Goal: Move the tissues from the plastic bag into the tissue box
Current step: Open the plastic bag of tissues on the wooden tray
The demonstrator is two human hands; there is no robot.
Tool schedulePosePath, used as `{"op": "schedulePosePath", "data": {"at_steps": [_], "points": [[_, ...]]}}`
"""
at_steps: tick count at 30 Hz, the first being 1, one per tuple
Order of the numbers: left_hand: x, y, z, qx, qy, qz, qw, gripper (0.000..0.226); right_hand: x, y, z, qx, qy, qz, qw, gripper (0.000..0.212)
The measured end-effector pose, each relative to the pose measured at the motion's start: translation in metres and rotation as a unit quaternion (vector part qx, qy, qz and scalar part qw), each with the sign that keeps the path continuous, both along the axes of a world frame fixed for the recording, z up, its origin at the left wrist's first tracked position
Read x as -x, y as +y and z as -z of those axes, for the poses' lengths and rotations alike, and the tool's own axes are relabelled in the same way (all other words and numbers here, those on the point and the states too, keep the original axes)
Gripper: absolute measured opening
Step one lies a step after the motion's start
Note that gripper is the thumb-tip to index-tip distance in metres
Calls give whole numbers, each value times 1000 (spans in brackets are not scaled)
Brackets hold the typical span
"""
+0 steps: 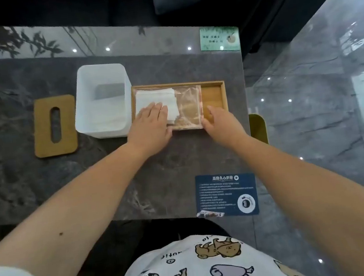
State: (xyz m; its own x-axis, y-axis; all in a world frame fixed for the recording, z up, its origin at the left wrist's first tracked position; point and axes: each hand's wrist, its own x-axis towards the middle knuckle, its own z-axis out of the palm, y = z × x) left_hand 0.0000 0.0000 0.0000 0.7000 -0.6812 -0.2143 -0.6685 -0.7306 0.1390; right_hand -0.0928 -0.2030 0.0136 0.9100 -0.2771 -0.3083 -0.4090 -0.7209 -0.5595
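A stack of white tissues (152, 99) lies in the left part of a shallow wooden tray (213, 92), half out of a clear plastic bag (190, 107) that stretches to the right. My left hand (151, 122) rests flat on the tissues' near edge. My right hand (219, 121) pinches the bag's near right corner. An open white tissue box (103, 101) stands just left of the tray, with what looks like some tissues inside. Its wooden lid (54, 126) with a slot lies flat further left.
The grey marble table (158, 175) ends at the right, just past the tray. A green card (219, 39) lies at the far right corner and a dark blue notice (227, 194) at the near right edge. A yellow-green seat (258, 128) shows beside the table.
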Motion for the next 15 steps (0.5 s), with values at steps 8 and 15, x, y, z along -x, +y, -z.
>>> {"op": "schedulePosePath", "data": {"at_steps": [8, 15], "points": [[-1, -2, 7, 6, 34, -20, 999, 57, -43, -1, -6, -107, 100, 102, 984, 16], [-2, 0, 7, 21, 44, -10, 999, 55, -51, -4, -2, -238, 174, 214, 932, 14]]}}
